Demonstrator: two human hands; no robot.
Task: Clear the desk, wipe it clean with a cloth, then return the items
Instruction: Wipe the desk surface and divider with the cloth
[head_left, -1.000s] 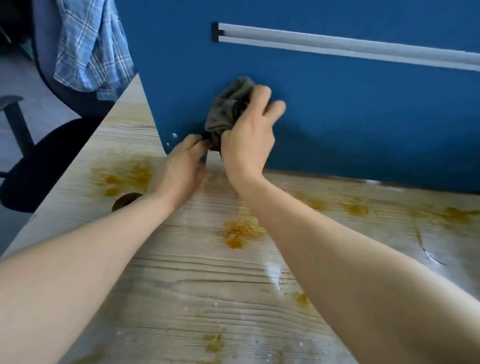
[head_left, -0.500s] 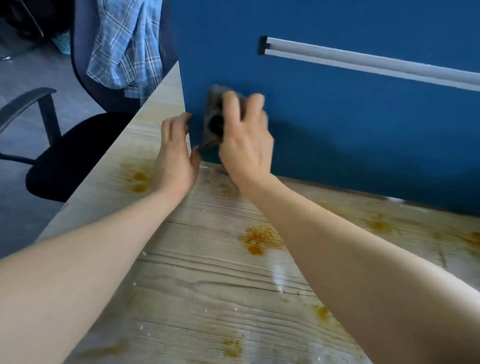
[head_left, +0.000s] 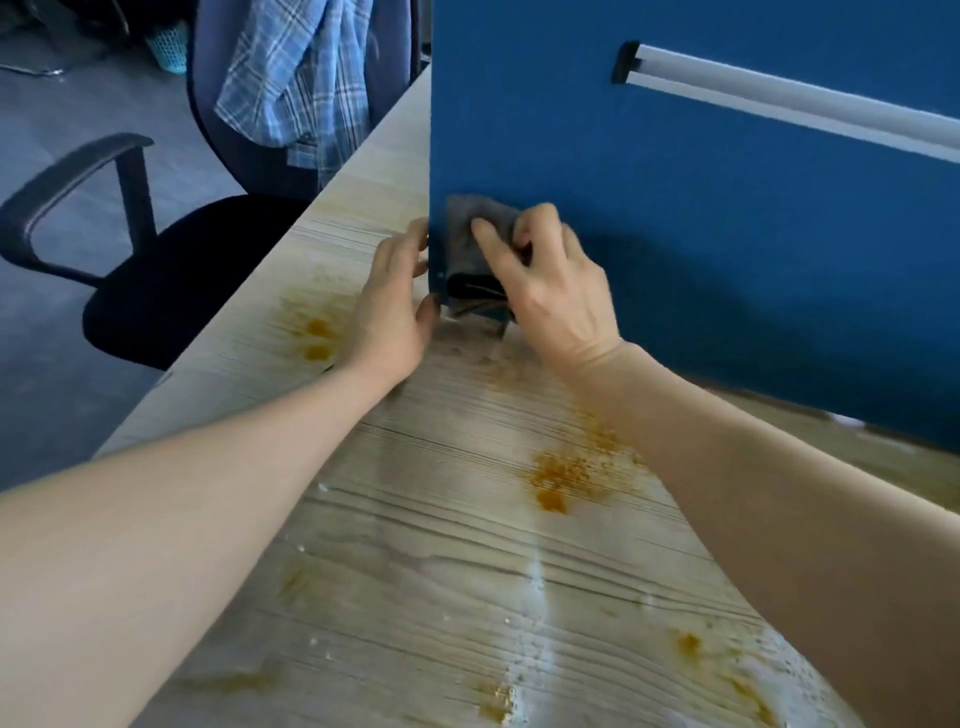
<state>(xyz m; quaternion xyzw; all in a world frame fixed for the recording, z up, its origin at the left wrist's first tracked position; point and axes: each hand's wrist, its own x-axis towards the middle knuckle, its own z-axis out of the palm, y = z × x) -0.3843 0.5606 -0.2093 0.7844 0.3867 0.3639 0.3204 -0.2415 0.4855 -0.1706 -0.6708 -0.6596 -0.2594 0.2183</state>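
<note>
A light wood-grain desk (head_left: 441, 597) carries wet streaks and several orange-brown stains (head_left: 561, 478). A blue partition panel (head_left: 701, 249) stands along its far side. My right hand (head_left: 550, 291) presses a bunched grey cloth (head_left: 475, 249) against the panel's lower left corner, just above the desk. My left hand (head_left: 395, 306) rests beside it with fingers apart, touching the panel's left edge; its fingertips are hidden behind that edge. No desk items are in view.
A black office chair (head_left: 156, 280) with an armrest stands left of the desk, and a blue plaid shirt (head_left: 296, 88) hangs over another chair back behind it. A grey rail (head_left: 789, 104) runs along the panel. More stains (head_left: 317, 338) lie near the desk's left edge.
My right hand has slid the cloth left and down to the panel's bottom left corner. My left hand has moved up to the panel's edge. The view has shifted left.
</note>
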